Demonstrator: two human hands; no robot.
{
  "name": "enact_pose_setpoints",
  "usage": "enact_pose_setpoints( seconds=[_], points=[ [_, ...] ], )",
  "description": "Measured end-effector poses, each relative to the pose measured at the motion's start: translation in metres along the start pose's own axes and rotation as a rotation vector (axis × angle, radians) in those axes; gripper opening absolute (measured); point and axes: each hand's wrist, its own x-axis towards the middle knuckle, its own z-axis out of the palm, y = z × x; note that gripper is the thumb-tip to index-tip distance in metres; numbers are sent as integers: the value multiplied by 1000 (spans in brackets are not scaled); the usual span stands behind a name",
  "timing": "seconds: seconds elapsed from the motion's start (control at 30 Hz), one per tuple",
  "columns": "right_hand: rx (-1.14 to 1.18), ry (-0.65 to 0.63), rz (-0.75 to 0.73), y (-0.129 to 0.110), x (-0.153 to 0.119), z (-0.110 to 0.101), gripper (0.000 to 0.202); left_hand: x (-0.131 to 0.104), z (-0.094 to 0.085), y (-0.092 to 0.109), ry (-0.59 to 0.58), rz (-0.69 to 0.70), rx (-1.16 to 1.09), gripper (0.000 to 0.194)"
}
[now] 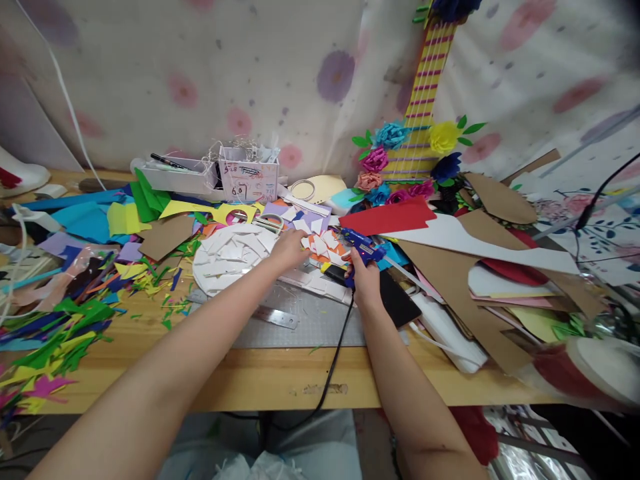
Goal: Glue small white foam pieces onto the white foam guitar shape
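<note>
My right hand [366, 277] is wrapped round a blue hot glue gun [361, 244], and its black cord hangs over the table's front edge. My left hand [291, 249] reaches to small white and orange scraps [325, 247]; its fingers are drawn together, but what they hold is too small to make out. Under and beside that hand lies a flat white round piece [230, 257] covered in white strips, with a long white bar [320, 285] running right from it. A yellow and black utility knife [334, 272] lies by the glue gun, and scissors [270, 223] behind my left hand.
A metal ruler [277, 317] rests on a grey cutting mat [315, 328]. Coloured paper scraps [75, 327] crowd the left. Cardboard sheets [445, 293] and red paper [387, 217] cover the right. White boxes [249, 175] and a flower-trimmed yellow guitar shape [425, 93] stand behind.
</note>
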Motion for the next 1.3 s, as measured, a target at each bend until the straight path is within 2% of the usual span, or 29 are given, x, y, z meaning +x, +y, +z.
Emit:
enact_pose_setpoints(
  seconds=[0.1,0.2,0.33,0.43,0.53,0.6,0.67,0.73,0.87,1.03,1.3],
  points=[
    [-8,-1,7,0,1,-1,43,22,23,17,-73,7,37,55],
    [-12,-12,13,-2,1,-2,39,37,32,21,-118,-38,52,62],
    [-33,-19,-18,-4,0,-3,38,40,31,19,-107,-63,59,60],
    [-49,-18,-27,-5,0,-3,39,31,24,18,-33,-60,11,64],
    [-40,-35,-31,-7,-1,-3,39,11,10,17,98,-160,-271,64],
    [-34,-75,-31,-8,-3,-2,40,-7,-3,14,161,-315,-633,53],
    [-30,-154,-23,-8,-6,0,42,-27,-17,10,199,-464,-1068,34],
    [-45,-268,-7,-7,-10,2,43,-44,-30,5,163,-541,-1279,23],
    [-126,-465,21,-5,-21,7,46,-71,-45,-5,89,-728,-1767,30],
    [-183,-561,23,-9,-33,12,49,-89,-44,-4,68,-768,-1933,36],
    [-198,-634,21,-17,-41,13,46,-96,-28,5,152,-711,-1856,18]
  ],
)
